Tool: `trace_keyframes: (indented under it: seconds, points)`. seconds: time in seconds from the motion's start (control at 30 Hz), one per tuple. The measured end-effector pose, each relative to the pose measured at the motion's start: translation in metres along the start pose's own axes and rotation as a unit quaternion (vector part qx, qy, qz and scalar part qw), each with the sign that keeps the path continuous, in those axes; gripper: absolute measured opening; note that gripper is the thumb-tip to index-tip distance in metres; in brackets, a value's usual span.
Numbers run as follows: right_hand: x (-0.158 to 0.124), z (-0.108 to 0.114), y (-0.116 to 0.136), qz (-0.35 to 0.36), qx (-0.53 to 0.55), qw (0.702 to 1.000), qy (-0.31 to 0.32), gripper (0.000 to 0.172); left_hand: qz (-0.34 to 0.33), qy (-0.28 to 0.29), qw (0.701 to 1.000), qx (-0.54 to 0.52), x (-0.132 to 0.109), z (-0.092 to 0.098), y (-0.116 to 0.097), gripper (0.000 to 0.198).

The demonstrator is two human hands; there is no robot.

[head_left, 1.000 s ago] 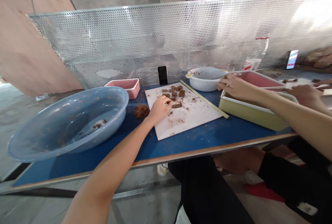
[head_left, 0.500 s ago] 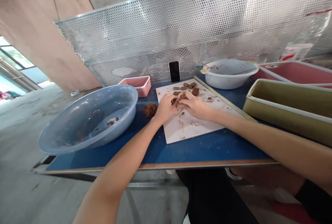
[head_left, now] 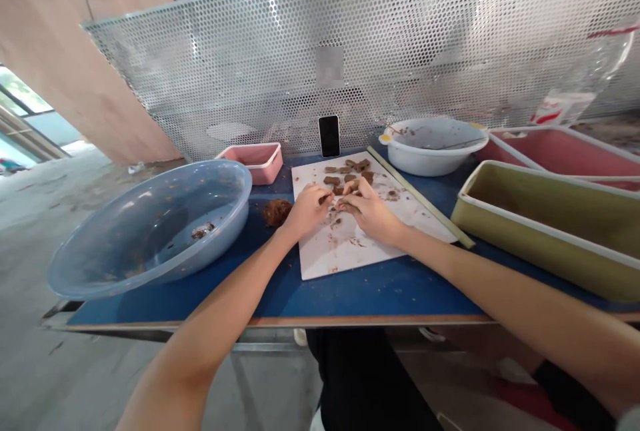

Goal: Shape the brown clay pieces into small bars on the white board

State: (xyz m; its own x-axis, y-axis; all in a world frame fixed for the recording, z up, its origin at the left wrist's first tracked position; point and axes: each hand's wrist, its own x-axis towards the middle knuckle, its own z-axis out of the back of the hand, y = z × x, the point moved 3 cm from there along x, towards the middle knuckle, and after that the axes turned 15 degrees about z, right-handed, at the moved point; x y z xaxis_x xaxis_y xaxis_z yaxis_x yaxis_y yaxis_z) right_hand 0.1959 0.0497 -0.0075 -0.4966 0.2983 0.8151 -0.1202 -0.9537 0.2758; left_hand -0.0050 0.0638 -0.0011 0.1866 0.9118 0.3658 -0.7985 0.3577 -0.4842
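Observation:
My left hand (head_left: 309,210) is over the white board (head_left: 320,259), its thumb and fingers pinched together. Brown shows at its fingertips, but I cannot make out what lies between them. Close on its right, my right hand (head_left: 370,211) has its fingers curled in a pinch, with their contents hidden. A narrow gap parts the fingertips. Just beyond them lie several short brown dough-like pieces (head_left: 332,180) on the board. Crumbs and brown smears (head_left: 356,242) mark its surface. Left of the board, beside my left wrist, sits a rough brown lump (head_left: 277,212).
A large blue basin (head_left: 220,254) stands on the left, a small pink box (head_left: 267,171) behind it. A phone (head_left: 329,136) leans at the back. Rightward are a greenish stick (head_left: 425,204), a white basin (head_left: 425,162), an olive trough (head_left: 540,238) and a pink trough (head_left: 565,144).
My hands were together at the fingertips around something brown; now a small gap shows between them. The whole view has shifted slightly, so objects appear further left.

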Motion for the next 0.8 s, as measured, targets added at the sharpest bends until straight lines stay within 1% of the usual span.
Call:
trace_keyframes:
  seconds: [0.1, 0.17, 0.23, 0.3, 0.4, 0.47, 0.57, 0.67, 0.73, 0.8]
  points:
    - [0.000, 0.000, 0.000, -0.010, -0.029, 1.000, 0.000, 0.011, -0.008, 0.007, 1.000, 0.009, -0.002, -0.001, 0.002, 0.035]
    - [0.000, 0.001, 0.001, -0.009, -0.033, 0.999, 0.004, 0.008, -0.010, 0.008, 1.000, 0.029, -0.004, -0.003, 0.003, 0.030]
    - [0.000, 0.002, 0.003, -0.005, -0.026, 1.000, 0.001, 0.010, -0.006, 0.003, 0.999, 0.043, -0.005, -0.003, 0.003, 0.031]
    - [-0.001, 0.003, 0.003, -0.005, -0.021, 1.000, -0.003, 0.014, 0.003, -0.007, 0.999, 0.037, -0.005, -0.001, 0.002, 0.034]
    - [-0.001, 0.004, 0.004, -0.006, -0.018, 1.000, -0.015, 0.020, 0.020, 0.000, 0.999, -0.034, -0.003, 0.008, -0.005, 0.030]
    - [-0.001, 0.006, 0.005, -0.010, -0.018, 1.000, -0.020, 0.022, 0.039, 0.035, 0.991, -0.123, -0.003, 0.015, -0.011, 0.024]
    - [0.000, 0.008, 0.006, -0.014, -0.025, 0.999, -0.028, 0.025, 0.062, 0.133, 0.958, -0.245, -0.004, 0.023, -0.020, 0.027]
    - [0.000, 0.010, 0.007, -0.012, -0.034, 0.999, -0.038, 0.029, 0.081, 0.219, 0.927, -0.293, -0.007, 0.023, -0.024, 0.035]
    - [-0.001, 0.011, 0.006, -0.012, -0.034, 0.998, -0.042, 0.029, 0.097, 0.251, 0.913, -0.308, -0.009, 0.020, -0.023, 0.040]
    - [-0.002, 0.010, 0.006, -0.006, -0.034, 0.998, -0.043, 0.025, 0.112, 0.264, 0.899, -0.330, -0.010, 0.015, -0.022, 0.044]
